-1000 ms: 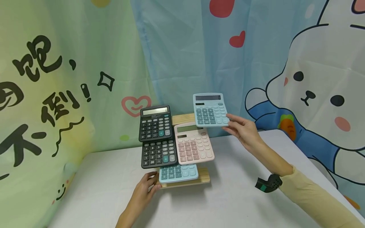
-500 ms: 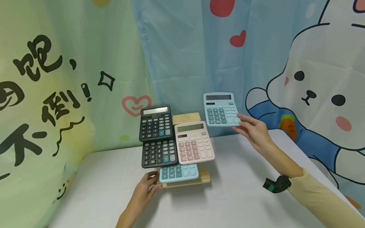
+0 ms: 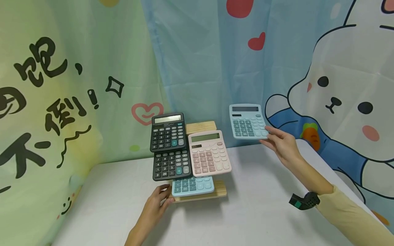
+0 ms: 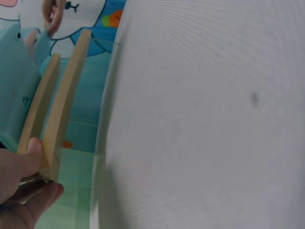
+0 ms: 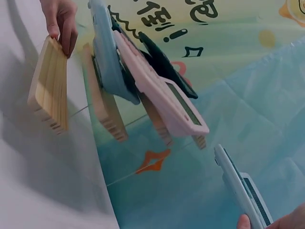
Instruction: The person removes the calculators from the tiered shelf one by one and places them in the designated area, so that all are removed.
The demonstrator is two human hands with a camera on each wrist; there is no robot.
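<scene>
On the white table (image 3: 107, 212) I see the wooden rack (image 3: 220, 190) bearing four calculators (image 3: 210, 153), which I judge done. A fifth, light-blue calculator (image 3: 248, 121), apart from it, seems outstanding, pinched by the right hand (image 3: 283, 145); the left hand (image 3: 154, 205) grips the rack's near end.

A white counter (image 3: 252, 213) carries a wooden stand (image 3: 220, 190) with pale slats at rising heights, a soft shadow spread beside it. Tilted back on the stand are four calculators: a light blue calculator (image 3: 193, 187) at the front, its upper part hidden in the head view; a lower black calculator (image 3: 171, 167) behind it; an upper black calculator (image 3: 167, 134) overlapping that; and a pink calculator (image 3: 210, 153) to the right.
</scene>
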